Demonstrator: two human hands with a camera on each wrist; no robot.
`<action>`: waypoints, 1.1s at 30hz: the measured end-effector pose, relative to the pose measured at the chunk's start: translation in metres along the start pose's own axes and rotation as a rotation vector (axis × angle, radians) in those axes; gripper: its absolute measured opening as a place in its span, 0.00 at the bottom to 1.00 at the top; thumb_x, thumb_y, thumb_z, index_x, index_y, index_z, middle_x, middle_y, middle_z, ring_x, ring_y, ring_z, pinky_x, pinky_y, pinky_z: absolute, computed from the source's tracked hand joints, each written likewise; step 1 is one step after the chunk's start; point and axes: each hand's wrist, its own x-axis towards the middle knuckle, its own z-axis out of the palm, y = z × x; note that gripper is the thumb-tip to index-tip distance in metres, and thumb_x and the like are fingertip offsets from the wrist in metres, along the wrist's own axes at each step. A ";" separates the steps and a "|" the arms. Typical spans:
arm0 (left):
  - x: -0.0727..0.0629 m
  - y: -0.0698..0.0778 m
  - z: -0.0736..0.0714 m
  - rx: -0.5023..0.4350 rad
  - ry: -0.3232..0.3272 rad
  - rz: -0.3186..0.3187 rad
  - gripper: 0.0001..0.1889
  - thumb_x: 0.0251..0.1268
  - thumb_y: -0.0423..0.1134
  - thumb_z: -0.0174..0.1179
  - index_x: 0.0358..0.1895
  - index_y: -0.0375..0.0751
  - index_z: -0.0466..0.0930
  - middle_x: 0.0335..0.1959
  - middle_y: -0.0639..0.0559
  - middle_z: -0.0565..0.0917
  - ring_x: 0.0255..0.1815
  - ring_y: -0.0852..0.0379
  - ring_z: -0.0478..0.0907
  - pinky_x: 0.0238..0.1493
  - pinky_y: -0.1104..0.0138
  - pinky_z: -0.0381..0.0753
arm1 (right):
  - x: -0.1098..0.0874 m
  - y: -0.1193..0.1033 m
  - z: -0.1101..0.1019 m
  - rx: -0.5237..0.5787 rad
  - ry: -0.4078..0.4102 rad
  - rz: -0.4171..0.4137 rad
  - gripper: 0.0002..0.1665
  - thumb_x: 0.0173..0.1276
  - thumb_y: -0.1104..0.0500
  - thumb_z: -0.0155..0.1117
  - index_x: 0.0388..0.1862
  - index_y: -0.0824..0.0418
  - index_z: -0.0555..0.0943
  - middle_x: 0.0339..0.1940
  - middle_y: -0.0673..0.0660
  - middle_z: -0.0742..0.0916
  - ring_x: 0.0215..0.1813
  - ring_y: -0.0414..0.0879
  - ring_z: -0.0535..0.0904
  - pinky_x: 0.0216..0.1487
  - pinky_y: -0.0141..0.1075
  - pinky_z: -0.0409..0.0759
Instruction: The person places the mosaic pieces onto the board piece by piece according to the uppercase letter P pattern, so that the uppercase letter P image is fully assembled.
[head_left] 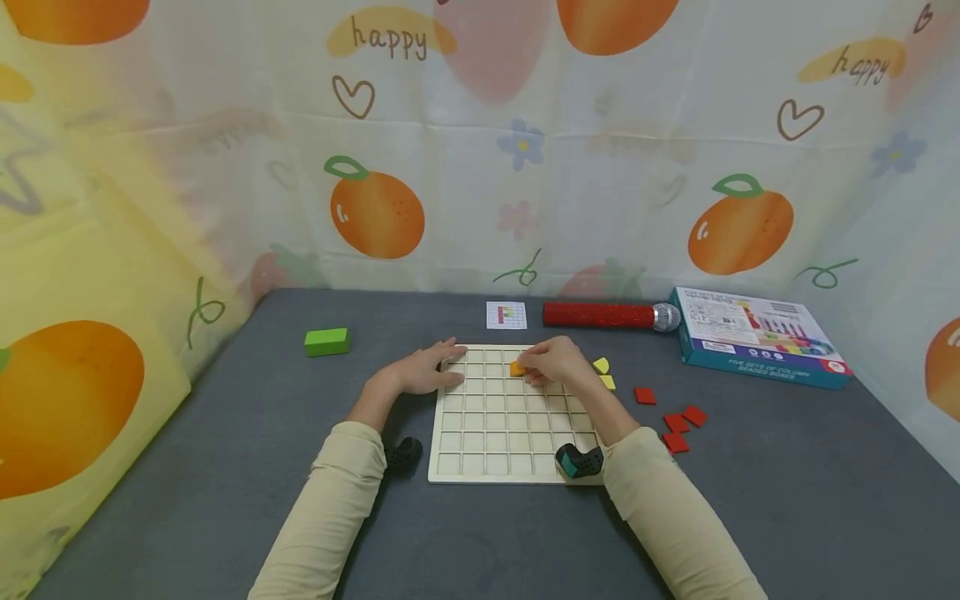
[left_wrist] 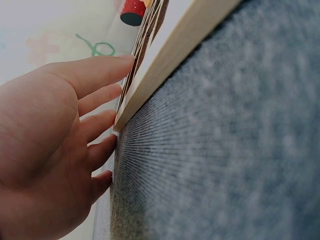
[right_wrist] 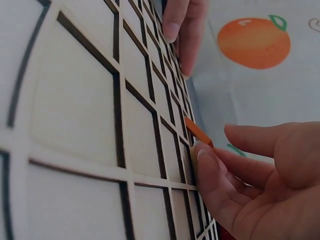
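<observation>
While the left hand (head_left: 426, 369) lies loosely spread at the far left part of the wooden grid board (head_left: 470, 441), fingers pretty straight and thumb touching the frame, the right hand (head_left: 557, 363) is the busy one. It's got its fingertips pinched on a small orange tile (head_left: 516, 369), which sits over the grid near the far side, roughly mid-width. From the right wrist view the tile is tilted, one end down by the grid and the other up at the fingertips; can't tell if it's actually in a square.

Just right of the board there are two yellow pieces (head_left: 602, 365), partly tucked behind the right forearm, and a bit further right four red tiles (head_left: 676, 422) lie loose on the dark grey counter (head_left: 225, 483), a couple of them touching or nearly so. A green block (head_left: 327, 342) is off to the left, well apart from everything. Behind the board you've got a little printed card (head_left: 506, 315), then a sparkly red microphone (head_left: 600, 315) lying on its side, its silver head right by a teal and white box (head_left: 765, 337). Backing it all is a cloth (head_left: 450, 200) with oranges and "happy" printed on it.
</observation>
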 end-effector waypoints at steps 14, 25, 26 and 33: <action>0.000 -0.001 0.002 -0.005 0.014 -0.023 0.32 0.73 0.45 0.51 0.75 0.38 0.54 0.76 0.38 0.44 0.75 0.41 0.40 0.71 0.46 0.38 | -0.001 -0.001 0.002 -0.114 -0.035 -0.053 0.15 0.72 0.60 0.57 0.47 0.70 0.82 0.30 0.58 0.84 0.28 0.42 0.80 0.33 0.33 0.81; 0.000 0.002 0.001 0.001 0.015 -0.011 0.32 0.73 0.45 0.51 0.74 0.37 0.54 0.76 0.38 0.45 0.75 0.40 0.40 0.71 0.45 0.37 | 0.000 0.008 -0.010 -0.065 -0.107 -0.118 0.20 0.72 0.55 0.58 0.57 0.66 0.78 0.37 0.58 0.84 0.35 0.46 0.79 0.38 0.36 0.80; 0.000 0.002 0.001 0.001 0.013 -0.014 0.32 0.73 0.45 0.52 0.75 0.37 0.54 0.76 0.38 0.44 0.75 0.41 0.40 0.71 0.46 0.37 | 0.000 0.010 -0.012 -0.058 -0.115 -0.137 0.21 0.72 0.55 0.58 0.58 0.65 0.78 0.38 0.58 0.84 0.36 0.46 0.79 0.39 0.36 0.80; 0.001 0.001 0.001 0.004 0.019 -0.017 0.32 0.73 0.45 0.51 0.75 0.37 0.53 0.76 0.38 0.45 0.75 0.41 0.40 0.71 0.45 0.37 | -0.002 0.021 -0.031 0.050 -0.169 -0.200 0.23 0.75 0.56 0.54 0.63 0.67 0.74 0.46 0.62 0.83 0.43 0.50 0.80 0.44 0.38 0.81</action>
